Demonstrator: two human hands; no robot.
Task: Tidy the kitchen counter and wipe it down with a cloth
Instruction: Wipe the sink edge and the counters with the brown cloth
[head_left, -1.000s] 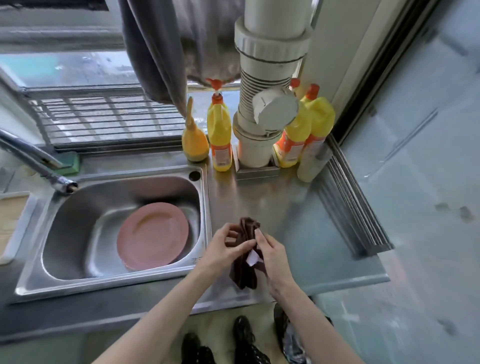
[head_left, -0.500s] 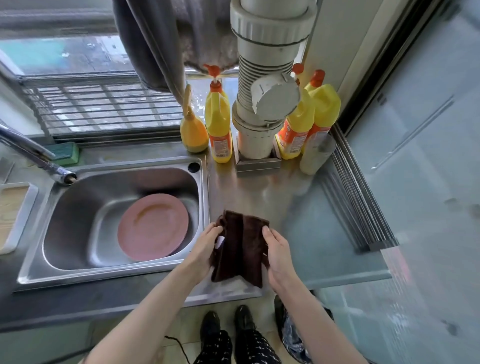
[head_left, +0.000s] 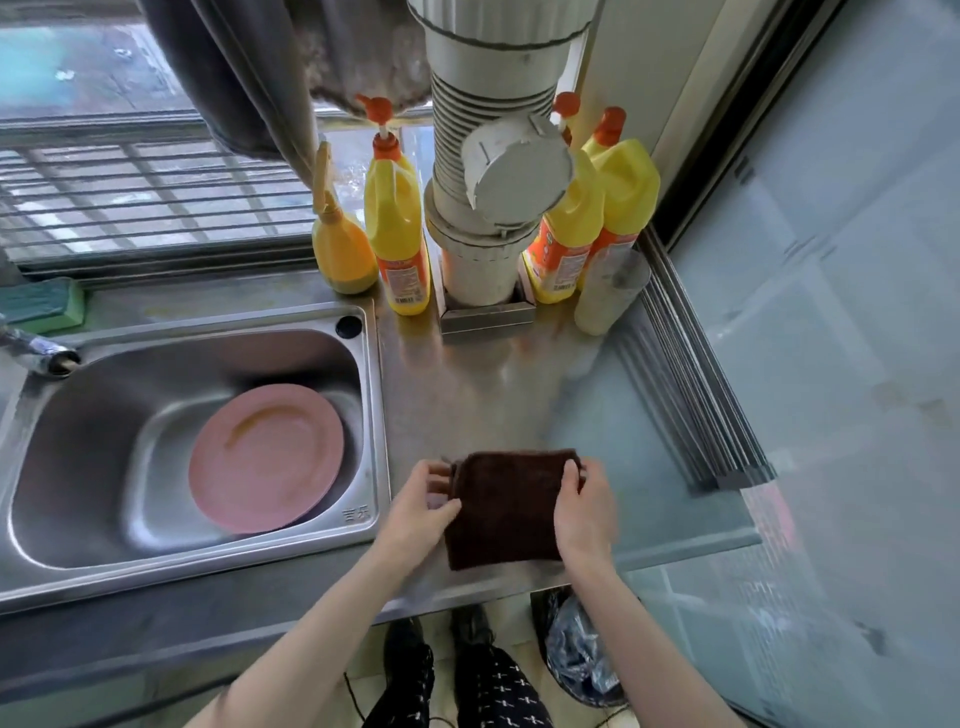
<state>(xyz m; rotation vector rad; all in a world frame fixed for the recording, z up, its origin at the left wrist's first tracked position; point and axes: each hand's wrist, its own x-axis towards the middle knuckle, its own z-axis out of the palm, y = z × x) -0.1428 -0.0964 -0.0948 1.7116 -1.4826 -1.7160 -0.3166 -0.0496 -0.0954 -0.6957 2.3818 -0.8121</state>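
Head view: brown cloth (head_left: 506, 506) spread on tabletop (head_left: 467, 395) right of sink (head_left: 374, 415); left hand (head_left: 423, 506) pinching cloth's left edge; right hand (head_left: 584, 512) pinching right edge; pink plate (head_left: 265, 457) inside sink.

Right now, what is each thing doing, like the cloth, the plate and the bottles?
brown cloth: folded flat on the counter, held at both side edges
left hand: grips the cloth's left edge
right hand: grips the cloth's right edge
pink plate: lying in the sink
yellow bottles: upright at the back, caps on
green sponge: lying behind the sink
tap: no water seen running
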